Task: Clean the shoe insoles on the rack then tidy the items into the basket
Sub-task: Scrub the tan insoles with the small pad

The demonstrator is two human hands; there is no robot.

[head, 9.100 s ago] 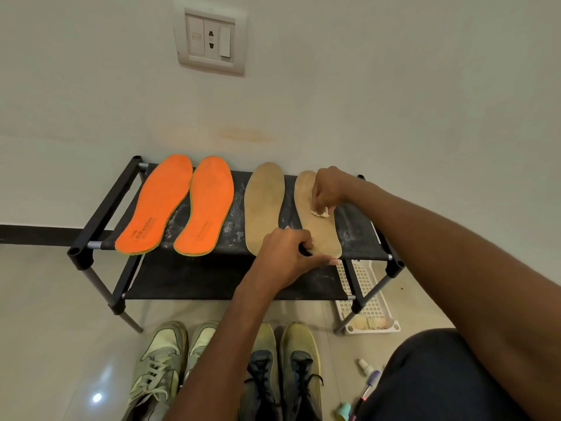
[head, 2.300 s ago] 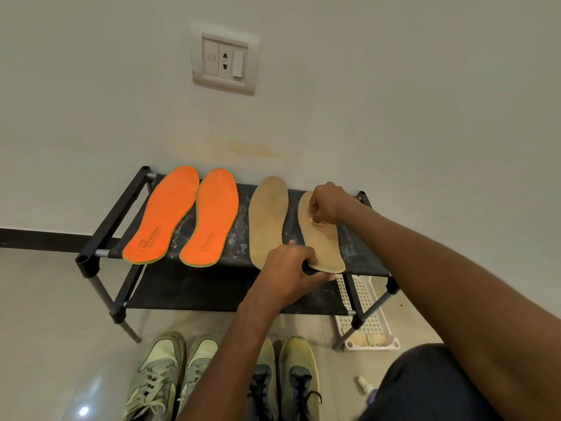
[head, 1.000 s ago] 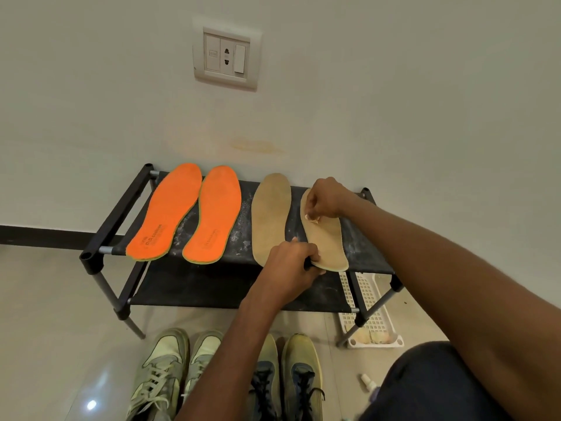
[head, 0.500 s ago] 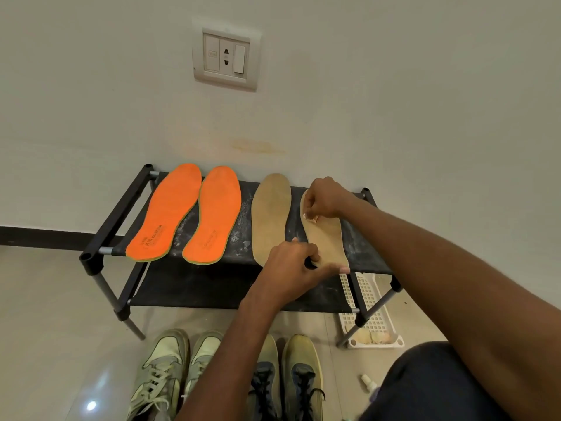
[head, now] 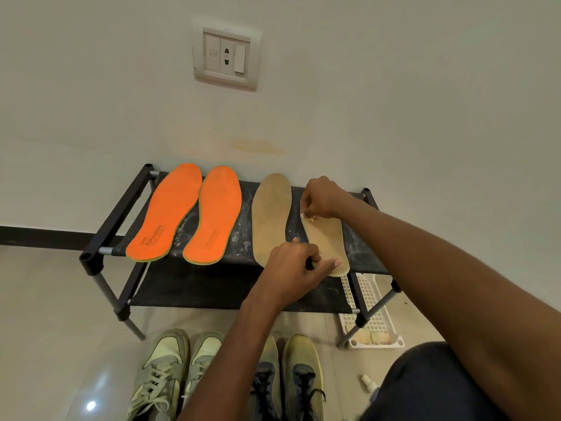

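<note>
Fingers (head: 307,208) of the right hand (head: 318,197) are curled together, pinching a small crumpled wipe (head: 310,218) against the toe half of the right tan insole (head: 326,238). Nearer the heel of that insole, the left hand (head: 291,268) holds it down: its thumb lies stretched across the heel end and its other fingers are curled at the inner edge, though what they close on is hidden. Just left of these fingers lies the second tan insole (head: 271,217), and farther left two orange insoles (head: 165,212) (head: 214,215) rest side by side, all on the top shelf of the black shoe rack (head: 115,208). Below and right of the left hand, a white plastic basket (head: 368,308) sits on the floor under the rack's end, with a few pale lumps inside. Two pairs of sneakers (head: 164,369) (head: 299,372) stand on the floor in front.
</note>
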